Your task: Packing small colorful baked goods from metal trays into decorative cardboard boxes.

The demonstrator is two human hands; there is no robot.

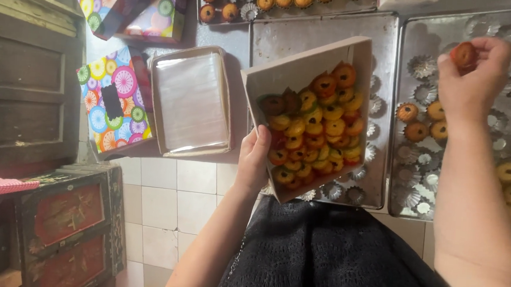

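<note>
- The left hand (pixel 254 158) grips the near corner of a shallow cardboard box (pixel 285 67), thumb inside over the rim and fingers underneath, so the hand is clamped on the box and holds it tilted above the baking trays.
- The box is about half filled with small glazed pastries (pixel 316 127) in yellow, orange and red, piled toward its lower, nearer end; the far end shows bare cardboard.
- The right hand (pixel 473 78) is raised over the right-hand metal tray (pixel 413 28), fingertips pinched together on one small red-topped pastry (pixel 464 55).
- That held pastry lies to the right of the box and a little beyond its filling; the box's long axis runs from the left hand away toward the far tray edge, its open face turned toward the right hand.
- Below the right hand, the tray carries empty fluted tins (pixel 421 66) and a few browned cakes (pixel 417 131) in their moulds.
- On the left lie a clear-windowed lid (pixel 189 100) and a gift box with coloured circles (pixel 111 100).
</note>
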